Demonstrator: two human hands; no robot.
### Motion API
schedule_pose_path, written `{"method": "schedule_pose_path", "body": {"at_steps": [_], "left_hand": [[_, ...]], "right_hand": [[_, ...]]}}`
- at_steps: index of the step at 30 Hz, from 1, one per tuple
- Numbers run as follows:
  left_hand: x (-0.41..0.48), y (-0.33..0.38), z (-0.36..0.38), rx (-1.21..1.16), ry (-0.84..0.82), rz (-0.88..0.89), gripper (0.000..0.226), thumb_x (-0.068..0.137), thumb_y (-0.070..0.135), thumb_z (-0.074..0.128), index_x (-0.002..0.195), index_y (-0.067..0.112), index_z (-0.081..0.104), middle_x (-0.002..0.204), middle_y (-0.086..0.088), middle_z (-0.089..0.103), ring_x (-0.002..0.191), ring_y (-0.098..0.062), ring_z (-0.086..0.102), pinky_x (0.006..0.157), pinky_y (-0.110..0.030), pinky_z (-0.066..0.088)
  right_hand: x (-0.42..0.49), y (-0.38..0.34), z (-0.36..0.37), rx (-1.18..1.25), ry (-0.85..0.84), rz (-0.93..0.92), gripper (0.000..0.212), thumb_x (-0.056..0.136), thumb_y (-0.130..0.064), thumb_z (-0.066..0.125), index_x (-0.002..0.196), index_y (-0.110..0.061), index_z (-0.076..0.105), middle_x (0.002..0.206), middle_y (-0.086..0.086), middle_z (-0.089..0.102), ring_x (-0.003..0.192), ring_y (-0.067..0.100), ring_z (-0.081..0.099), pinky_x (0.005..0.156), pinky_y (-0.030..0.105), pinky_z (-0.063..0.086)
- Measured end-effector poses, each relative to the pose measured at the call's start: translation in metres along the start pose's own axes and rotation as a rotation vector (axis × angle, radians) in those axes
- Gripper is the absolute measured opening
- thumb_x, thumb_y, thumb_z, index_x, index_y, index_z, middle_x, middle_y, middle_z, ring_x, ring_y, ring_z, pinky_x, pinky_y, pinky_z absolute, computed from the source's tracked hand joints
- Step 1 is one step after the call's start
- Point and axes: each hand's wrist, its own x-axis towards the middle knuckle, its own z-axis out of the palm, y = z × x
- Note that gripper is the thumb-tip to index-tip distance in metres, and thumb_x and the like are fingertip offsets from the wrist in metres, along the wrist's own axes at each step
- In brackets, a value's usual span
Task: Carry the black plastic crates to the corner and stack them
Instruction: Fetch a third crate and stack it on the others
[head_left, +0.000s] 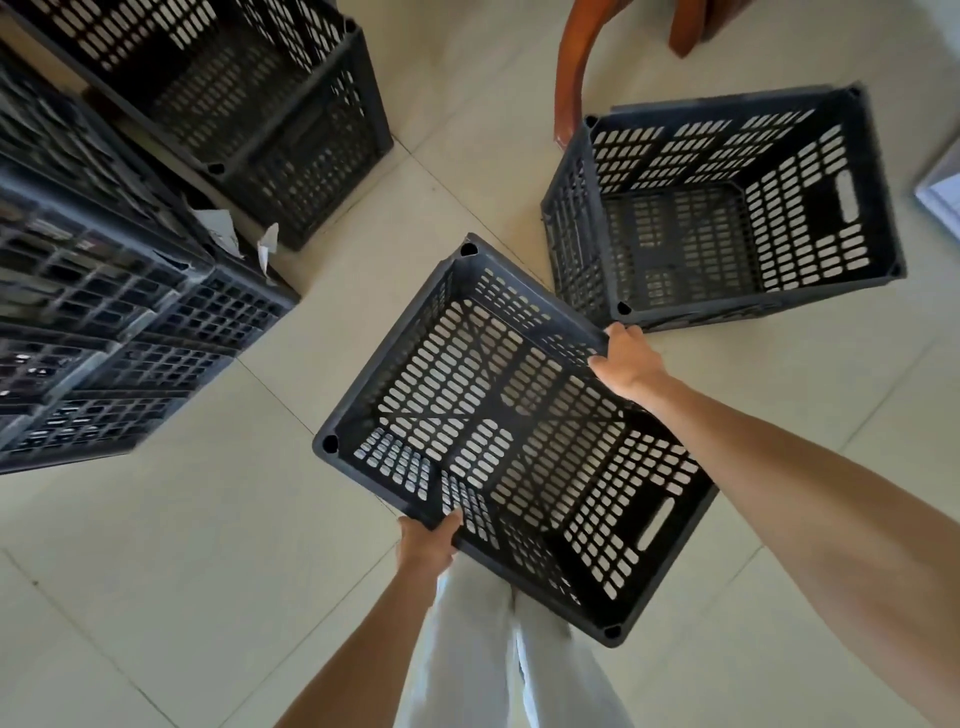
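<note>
1. Clutching opposite long rims, the left grip (426, 543) and right grip (626, 364) hold a black crate (498, 431) above the tiled floor (208, 571).
2. Its mouth faces up, long axis running upper left to lower right.

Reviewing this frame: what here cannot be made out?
- Head view: fingers of the left hand, hidden under the rim of the held crate.
- Head view: crate stack at left, blurred and cut by the edge; count unclear.
- Head view: white object, cut by the right edge.
- Head view: wooden leg, cut by the top edge.
</note>
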Motion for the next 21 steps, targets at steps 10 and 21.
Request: {"method": "schedule_pose_path", "body": {"at_steps": [10, 21], "left_hand": [[-0.129, 0.029, -0.064, 0.058, 0.105, 0.168, 0.059, 0.086, 0.038, 0.070, 0.127, 0.008, 0.040, 0.124, -0.016, 0.059, 0.108, -0.035, 0.061, 0.096, -0.050, 0.052], [-0.278, 0.123, -0.122, 0.295, 0.193, 0.507, 0.059, 0.087, 0.040, 0.068, 0.126, 0.003, 0.044, 0.120, -0.020, 0.061, 0.109, -0.040, 0.060, 0.092, -0.050, 0.053]], "right_hand": [[-0.110, -0.019, -0.114, 0.060, -0.049, -0.123, 0.052, 0.095, -0.019, 0.051, 0.143, -0.007, 0.036, 0.139, 0.015, 0.038, 0.121, 0.030, 0.050, 0.104, 0.042, 0.041], [-0.210, -0.003, -0.254, 0.103, 0.051, -0.105, 0.046, 0.102, -0.024, 0.040, 0.142, -0.001, 0.037, 0.144, 0.019, 0.040, 0.126, 0.035, 0.048, 0.100, 0.041, 0.043]]}}
